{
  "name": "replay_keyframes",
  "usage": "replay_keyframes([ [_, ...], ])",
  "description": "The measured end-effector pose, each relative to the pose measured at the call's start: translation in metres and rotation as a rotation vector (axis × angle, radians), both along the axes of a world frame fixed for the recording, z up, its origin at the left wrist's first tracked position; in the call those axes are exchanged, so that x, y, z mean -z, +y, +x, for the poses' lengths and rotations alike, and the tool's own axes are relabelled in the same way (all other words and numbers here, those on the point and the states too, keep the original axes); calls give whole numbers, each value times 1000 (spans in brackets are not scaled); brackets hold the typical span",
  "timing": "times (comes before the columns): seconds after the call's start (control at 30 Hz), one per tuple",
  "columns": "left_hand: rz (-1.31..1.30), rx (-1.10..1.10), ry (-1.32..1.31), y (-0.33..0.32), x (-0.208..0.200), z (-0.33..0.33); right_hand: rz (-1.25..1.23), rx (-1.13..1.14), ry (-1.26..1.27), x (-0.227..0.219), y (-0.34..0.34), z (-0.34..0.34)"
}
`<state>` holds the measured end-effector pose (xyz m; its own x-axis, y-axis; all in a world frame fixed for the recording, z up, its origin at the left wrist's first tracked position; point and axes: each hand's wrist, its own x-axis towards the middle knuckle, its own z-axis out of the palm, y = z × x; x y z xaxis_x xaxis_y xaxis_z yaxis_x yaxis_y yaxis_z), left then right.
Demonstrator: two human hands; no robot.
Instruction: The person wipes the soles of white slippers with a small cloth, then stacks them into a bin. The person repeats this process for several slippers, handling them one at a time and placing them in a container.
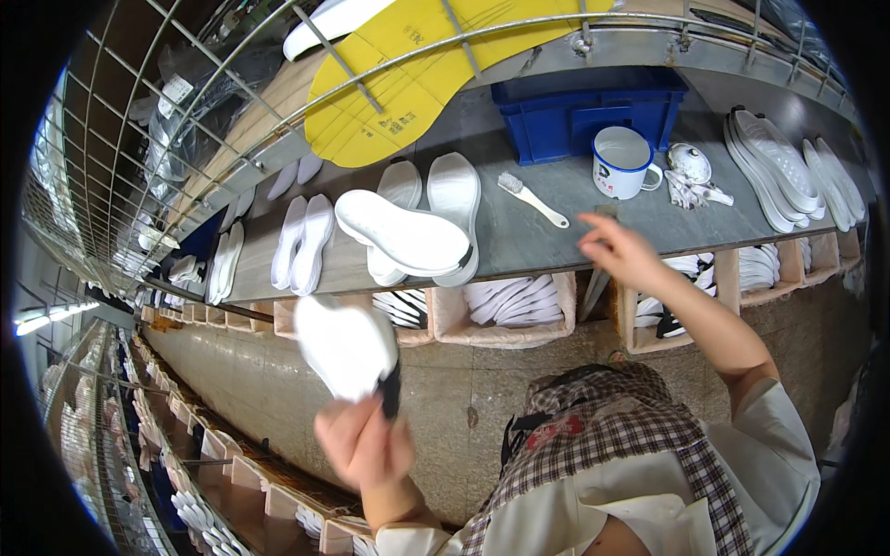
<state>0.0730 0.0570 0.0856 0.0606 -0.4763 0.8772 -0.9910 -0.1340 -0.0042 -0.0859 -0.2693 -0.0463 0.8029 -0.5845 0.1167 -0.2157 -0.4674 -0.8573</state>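
Note:
My left hand (366,443) is closed round one end of a white shoe sole (341,343), held up in front of the bench's edge. A black piece (390,391) shows at the gripped end; motion blurs the details. Above the bench, my right hand (623,250) holds nothing, its index finger stretched out. Nearest to it lies a white-handled brush (533,200), not touched. A white enamel mug (622,163) with a blue rim stands just beyond. Left of the brush, a white sole (401,232) rests across a pair of soles (454,199) on the bench.
The grey bench (519,243) also bears a blue crate (590,116), a crumpled cloth bundle (691,176) and stacked soles (771,171). A wire rack above holds a yellow sole-shaped sheet (389,93). Lined bins (505,335) with white pieces stand below; more bins line the left.

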Motion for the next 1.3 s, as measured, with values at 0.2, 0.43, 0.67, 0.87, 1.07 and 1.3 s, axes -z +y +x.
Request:
replay_keyframes([
  [0.2,111,119,-359,-104,48,96,371,-121,-173,22,29,69],
  [0.43,557,278,-104,-122,96,130,430,-66,-269,21,35,112],
  [0.67,-174,49,1050,-102,123,150,536,-118,-249,2,31,204],
  [0.87,-290,584,1786,-128,117,177,778,-120,-46,-19,30,247],
  [1.07,-342,625,2039,-95,87,173,1012,-222,-349,-51,50,217],
  [1.3,-210,1244,2418,-67,46,86,442,-173,-571,-108,82,97],
])
